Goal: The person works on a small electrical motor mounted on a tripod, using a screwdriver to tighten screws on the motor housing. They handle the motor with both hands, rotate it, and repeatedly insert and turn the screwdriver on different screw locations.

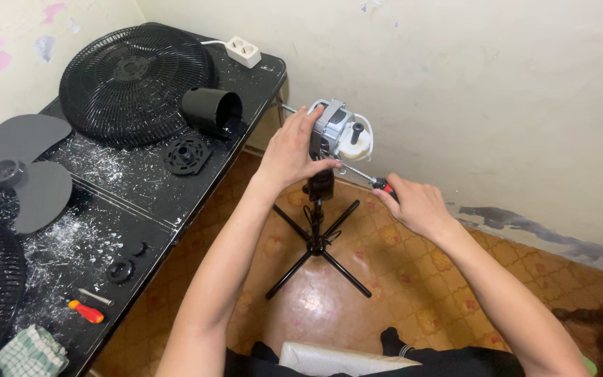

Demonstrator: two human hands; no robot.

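Observation:
A bare fan motor (338,130) with a white housing sits on top of a black stand (317,241) with four floor legs. My left hand (289,149) grips the motor's left side. My right hand (417,204) holds a red-handled screwdriver (373,179), whose shaft points up-left into the underside of the motor. A metal shaft sticks out of the motor toward the table.
A black paint-speckled table (151,192) on the left carries a fan grille (134,78), a grey fan blade (19,167), a black cylindrical cover (211,109), a round ring part (187,154), small knobs, an orange screwdriver (86,311), a checked cloth (29,352) and a white power strip (243,50). A wall stands right behind the motor.

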